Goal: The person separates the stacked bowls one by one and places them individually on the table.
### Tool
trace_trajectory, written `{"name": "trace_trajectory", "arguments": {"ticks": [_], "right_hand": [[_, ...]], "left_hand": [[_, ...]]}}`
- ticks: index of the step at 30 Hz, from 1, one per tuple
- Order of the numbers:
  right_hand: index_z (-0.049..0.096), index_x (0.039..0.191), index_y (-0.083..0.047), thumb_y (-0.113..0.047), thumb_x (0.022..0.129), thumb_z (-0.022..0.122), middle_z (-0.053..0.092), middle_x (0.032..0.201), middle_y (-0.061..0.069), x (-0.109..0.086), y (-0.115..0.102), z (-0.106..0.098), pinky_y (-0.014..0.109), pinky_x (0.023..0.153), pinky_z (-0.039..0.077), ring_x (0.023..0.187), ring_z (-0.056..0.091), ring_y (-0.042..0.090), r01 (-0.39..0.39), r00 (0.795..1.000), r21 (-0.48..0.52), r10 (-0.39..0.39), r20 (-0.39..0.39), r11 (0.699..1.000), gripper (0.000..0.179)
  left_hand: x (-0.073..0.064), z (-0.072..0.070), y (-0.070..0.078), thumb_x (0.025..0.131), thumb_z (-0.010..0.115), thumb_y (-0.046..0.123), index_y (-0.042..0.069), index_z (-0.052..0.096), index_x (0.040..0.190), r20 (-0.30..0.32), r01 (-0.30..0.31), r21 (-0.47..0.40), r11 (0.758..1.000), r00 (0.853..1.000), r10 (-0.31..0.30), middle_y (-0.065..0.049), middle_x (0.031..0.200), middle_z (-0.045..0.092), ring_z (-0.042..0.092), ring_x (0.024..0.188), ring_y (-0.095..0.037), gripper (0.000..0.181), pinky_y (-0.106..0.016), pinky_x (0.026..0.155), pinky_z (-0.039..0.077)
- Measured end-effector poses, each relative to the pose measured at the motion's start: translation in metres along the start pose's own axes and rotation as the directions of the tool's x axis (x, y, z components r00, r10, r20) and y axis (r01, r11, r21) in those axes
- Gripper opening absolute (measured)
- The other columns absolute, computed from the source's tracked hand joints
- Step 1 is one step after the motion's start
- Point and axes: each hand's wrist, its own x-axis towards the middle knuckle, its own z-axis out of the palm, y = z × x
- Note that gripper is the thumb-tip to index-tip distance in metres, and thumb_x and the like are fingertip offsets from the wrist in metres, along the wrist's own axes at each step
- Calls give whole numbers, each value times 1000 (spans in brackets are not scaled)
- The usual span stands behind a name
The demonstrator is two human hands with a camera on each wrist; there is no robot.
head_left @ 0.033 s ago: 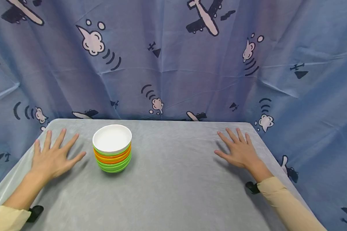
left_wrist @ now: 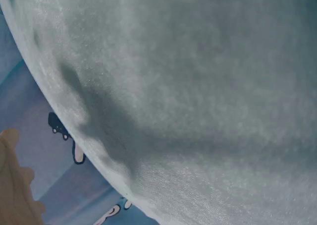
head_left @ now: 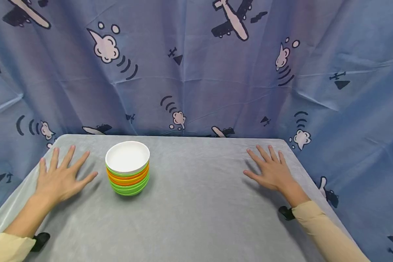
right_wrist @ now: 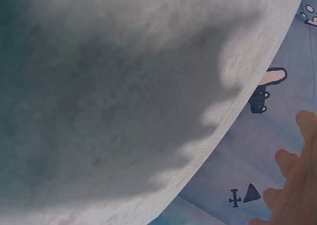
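Note:
A stack of bowls (head_left: 128, 189) stands on the left part of the table. Its top bowl (head_left: 127, 157) is white inside, and green, orange and yellow-orange rims show beneath it. To the left of the stack, my left hand (head_left: 59, 180) is held palm down with its fingers spread, the thumb pointing toward the bowls but apart from them. Far to the right, my right hand (head_left: 271, 171) is likewise spread palm down and holds nothing. Both hands cast shadows on the cloth. Parts of the left hand (left_wrist: 17, 185) and right hand (right_wrist: 297, 180) show at the edges of the wrist views.
A grey cloth covers the table (head_left: 196, 203), whose far edge runs below a blue curtain (head_left: 196, 72) printed with planes and clouds. The curtain also hangs along both sides. A dark wrist device (head_left: 40, 241) sits under the left wrist, another device (head_left: 286, 213) under the right.

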Motion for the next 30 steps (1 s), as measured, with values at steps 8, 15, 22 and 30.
{"name": "trace_trajectory", "arguments": {"ticks": [8,15,22,30], "right_hand": [[28,162,-16,-57,99,56,25,162,22,4,6,-9,72,110,11,146,15,51,63,996,188,-49,-81,980,80],[55,142,-3,-28,101,67,57,139,19,16,-2,-8,55,101,45,123,56,38,127,988,619,-46,-145,775,49],[62,135,-2,-12,101,65,64,129,19,29,-28,0,24,91,51,114,64,33,214,975,817,-63,-214,535,35],[58,138,-1,-3,98,66,61,133,21,39,-55,7,29,93,51,117,62,40,305,952,852,-142,-270,425,41]], "left_hand": [[5,-9,-2,103,53,48,5,31,158,-21,-66,-221,973,998,63,-36,156,24,10,141,-62,74,-76,106,9],[-1,-12,0,105,58,16,-2,44,147,-57,-129,-694,708,991,124,-23,135,59,63,117,-26,48,-31,88,54],[-2,-13,18,109,44,7,5,38,153,-17,-88,-942,323,976,218,-7,145,52,57,124,-9,44,-28,95,50],[5,-11,41,104,49,3,5,26,159,-35,-118,-960,254,950,309,-8,159,31,39,137,-6,59,-23,100,44]]}}
